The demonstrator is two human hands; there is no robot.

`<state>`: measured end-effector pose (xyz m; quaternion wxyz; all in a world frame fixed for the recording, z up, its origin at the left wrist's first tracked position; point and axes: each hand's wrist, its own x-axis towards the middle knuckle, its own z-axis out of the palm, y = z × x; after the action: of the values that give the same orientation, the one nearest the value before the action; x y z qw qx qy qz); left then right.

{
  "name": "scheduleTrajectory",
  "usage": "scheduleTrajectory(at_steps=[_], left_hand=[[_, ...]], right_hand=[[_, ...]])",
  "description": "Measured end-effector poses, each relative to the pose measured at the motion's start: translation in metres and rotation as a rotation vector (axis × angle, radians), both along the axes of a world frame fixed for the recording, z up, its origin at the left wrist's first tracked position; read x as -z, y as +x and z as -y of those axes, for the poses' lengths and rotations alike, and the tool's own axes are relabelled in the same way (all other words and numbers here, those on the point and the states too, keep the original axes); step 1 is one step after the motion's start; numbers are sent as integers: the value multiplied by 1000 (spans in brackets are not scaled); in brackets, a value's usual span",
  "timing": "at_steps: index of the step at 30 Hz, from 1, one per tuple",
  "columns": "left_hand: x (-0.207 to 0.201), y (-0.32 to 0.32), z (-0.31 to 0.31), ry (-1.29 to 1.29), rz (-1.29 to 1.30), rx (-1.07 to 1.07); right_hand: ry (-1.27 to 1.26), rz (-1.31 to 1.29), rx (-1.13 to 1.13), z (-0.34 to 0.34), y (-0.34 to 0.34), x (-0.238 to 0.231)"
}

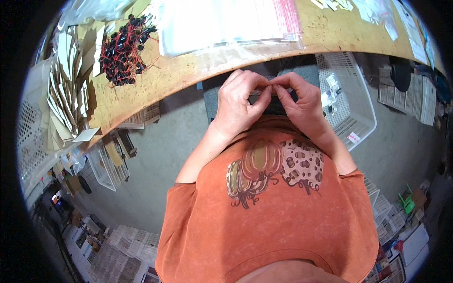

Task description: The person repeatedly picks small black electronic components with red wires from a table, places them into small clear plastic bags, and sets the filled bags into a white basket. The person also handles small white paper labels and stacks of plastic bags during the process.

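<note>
My left hand (242,98) and my right hand (298,96) meet in front of my body, just below the table's near edge. Thumb and forefinger of each are pinched together, and the fingertips of both touch. Whatever is between them, if anything, is too small and hidden to make out. On the wooden table (188,70) beyond my hands lies a stack of clear plastic bags (226,23) with pink edges. To its left is a heap of small black pieces with red strings (123,52).
Flat card pieces (63,89) are bundled at the table's left end. A white plastic basket (361,94) holding some small packets stands right of my hands. Another white basket (107,162) is on the floor at left. Stacked crates (118,252) sit at lower left, near a green stool (406,200) across at right.
</note>
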<state>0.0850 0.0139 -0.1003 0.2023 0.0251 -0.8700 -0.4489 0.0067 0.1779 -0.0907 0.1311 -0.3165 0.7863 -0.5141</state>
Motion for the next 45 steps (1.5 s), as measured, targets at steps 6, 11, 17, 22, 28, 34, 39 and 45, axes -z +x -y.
scheduleTrajectory(at_steps=[6, 11, 17, 22, 28, 34, 39, 45], left_hand=[[-4, 0, 13, -92, 13, 115], [-3, 8, 24, -77, 82, 194], [-17, 2, 20, -23, -3, 246], [-43, -24, 40, -185, -212, 36], [-41, -80, 81, -567, -116, -349], [-28, -77, 90, -330, -18, -341], [-17, -76, 96, -62, -69, -432], [-29, -83, 85, -509, -178, -420]], right_hand=[[-54, 260, 7, -10, -11, 1], [-74, 370, 55, -36, -35, 6], [-211, 152, 382, -102, -75, 18], [433, -204, 637, -164, -92, 2], [767, -348, 471, -153, -75, 18], [545, -336, 276, -93, -62, 23], [290, -193, 38, -49, -51, 11], [211, -57, -46, -26, -39, 4]])
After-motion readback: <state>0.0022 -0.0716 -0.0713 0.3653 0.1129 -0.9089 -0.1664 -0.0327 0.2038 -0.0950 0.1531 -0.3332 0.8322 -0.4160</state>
